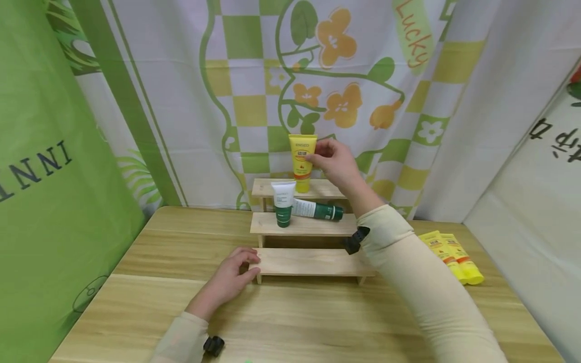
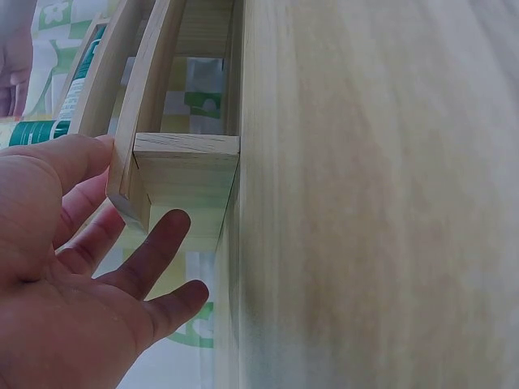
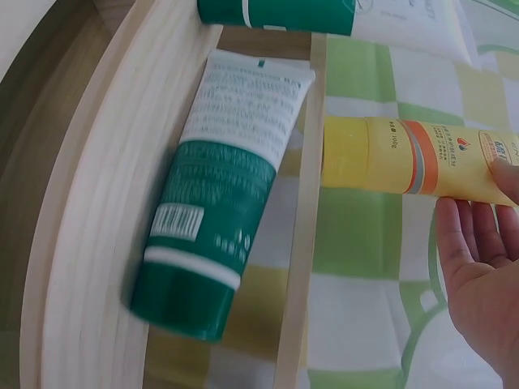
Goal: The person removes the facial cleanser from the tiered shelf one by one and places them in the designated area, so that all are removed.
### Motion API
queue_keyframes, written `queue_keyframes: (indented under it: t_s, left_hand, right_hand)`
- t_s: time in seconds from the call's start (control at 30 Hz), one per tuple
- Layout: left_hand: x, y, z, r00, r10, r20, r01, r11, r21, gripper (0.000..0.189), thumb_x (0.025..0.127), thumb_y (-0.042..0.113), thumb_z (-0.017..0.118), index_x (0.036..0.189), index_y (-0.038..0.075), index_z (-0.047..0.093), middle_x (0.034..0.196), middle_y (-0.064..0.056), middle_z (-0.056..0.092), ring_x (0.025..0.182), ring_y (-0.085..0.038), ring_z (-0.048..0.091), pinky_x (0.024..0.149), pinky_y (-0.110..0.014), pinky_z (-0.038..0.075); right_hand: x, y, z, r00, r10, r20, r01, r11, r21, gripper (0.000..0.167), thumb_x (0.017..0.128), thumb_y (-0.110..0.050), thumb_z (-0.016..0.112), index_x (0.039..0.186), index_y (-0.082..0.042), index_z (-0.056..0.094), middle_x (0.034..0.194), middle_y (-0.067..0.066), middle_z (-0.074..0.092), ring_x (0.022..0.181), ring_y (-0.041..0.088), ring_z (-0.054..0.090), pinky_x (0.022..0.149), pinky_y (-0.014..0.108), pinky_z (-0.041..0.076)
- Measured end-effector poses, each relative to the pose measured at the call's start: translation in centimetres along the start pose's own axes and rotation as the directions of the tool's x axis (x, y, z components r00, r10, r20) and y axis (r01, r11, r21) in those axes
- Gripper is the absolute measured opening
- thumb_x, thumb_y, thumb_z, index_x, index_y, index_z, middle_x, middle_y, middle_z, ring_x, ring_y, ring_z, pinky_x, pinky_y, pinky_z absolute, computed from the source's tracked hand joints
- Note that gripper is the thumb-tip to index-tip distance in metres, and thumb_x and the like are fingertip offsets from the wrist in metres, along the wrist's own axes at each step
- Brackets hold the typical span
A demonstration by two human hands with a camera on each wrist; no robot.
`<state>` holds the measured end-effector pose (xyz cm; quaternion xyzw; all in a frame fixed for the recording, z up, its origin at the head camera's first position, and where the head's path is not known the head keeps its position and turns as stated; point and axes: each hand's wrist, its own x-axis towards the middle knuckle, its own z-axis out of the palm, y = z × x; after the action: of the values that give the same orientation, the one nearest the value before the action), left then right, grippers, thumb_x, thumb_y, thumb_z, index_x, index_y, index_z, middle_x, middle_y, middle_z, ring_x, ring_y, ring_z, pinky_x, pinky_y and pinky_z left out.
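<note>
The right hand (image 1: 338,161) is pinching a yellow tube (image 1: 301,164) upright at the top step of the shelf (image 1: 313,262). The left hand (image 1: 231,275) is touching the shelf's bottom-left end, its fingers spread apart. On the shelf's middle step, 1 green-and-white tube (image 1: 283,205) is standing and 1 dark-capped tube (image 1: 328,211) is lying; 2 spare tubes (image 1: 461,256) are lying right of the shelf.
</note>
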<state>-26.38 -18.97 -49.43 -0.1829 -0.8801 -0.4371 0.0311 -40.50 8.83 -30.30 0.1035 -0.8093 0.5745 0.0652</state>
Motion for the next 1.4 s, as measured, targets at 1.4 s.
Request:
queue_keyframes:
  t_s: [1.4]
  left_hand:
    - [0.0,0.1,0.2,1.0,-0.013,0.008,0.013,1.0,0.012,0.014,0.093,0.015,0.069,0.106,0.012,0.066,0.126,-0.004,0.056,0.115,-0.023,0.055,0.096,-0.042,0.048]
  right_hand:
    - [-10.4,9.2,-20.5,0.974,0.084,-0.209,-0.088,0.996,-0.011,0.037,0.091,-0.016,0.071,0.118,0.003,0.053,0.088,-0.012,0.068,0.075,0.008,0.068,0.067,0.023,0.057]
